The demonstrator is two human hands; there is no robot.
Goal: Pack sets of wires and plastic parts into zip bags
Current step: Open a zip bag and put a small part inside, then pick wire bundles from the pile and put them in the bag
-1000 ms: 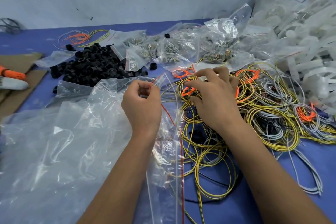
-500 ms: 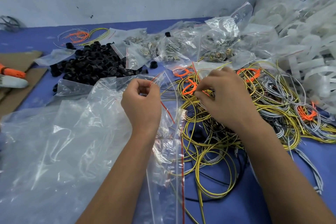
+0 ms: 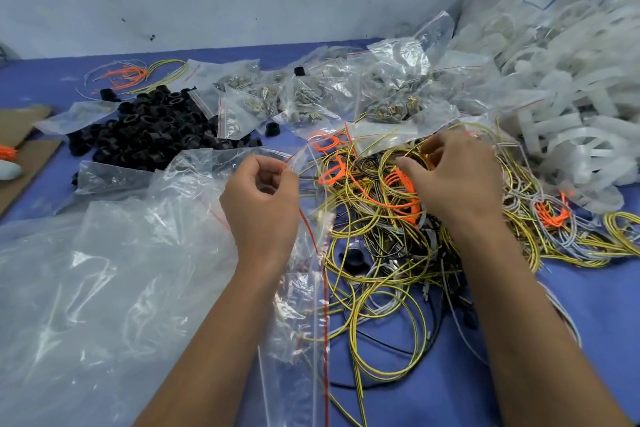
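Blue table (image 3: 588, 340) with packing materials

A heap of black plastic parts (image 3: 149, 135) is the landmark: behind it lies a small wire bundle (image 3: 135, 74), to its left brown cardboard (image 3: 24, 149), to its right small filled zip bags (image 3: 311, 97), then tangled wires (image 3: 381, 270) and white plastic parts (image 3: 571, 107); in front, clear empty bags (image 3: 104, 288).

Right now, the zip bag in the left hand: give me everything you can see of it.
The zip bag is clear thin plastic, crinkled and glossy, with a red strip along its zip edge. The left hand pinches its top near the mouth, fingers curled round the film. From there it trails toward the camera over the blue table, its right edge lying on the yellow wires. Wire ends show through it, though whether they are inside or under it cannot be told. Its left side overlaps the big loose plastic sheet.
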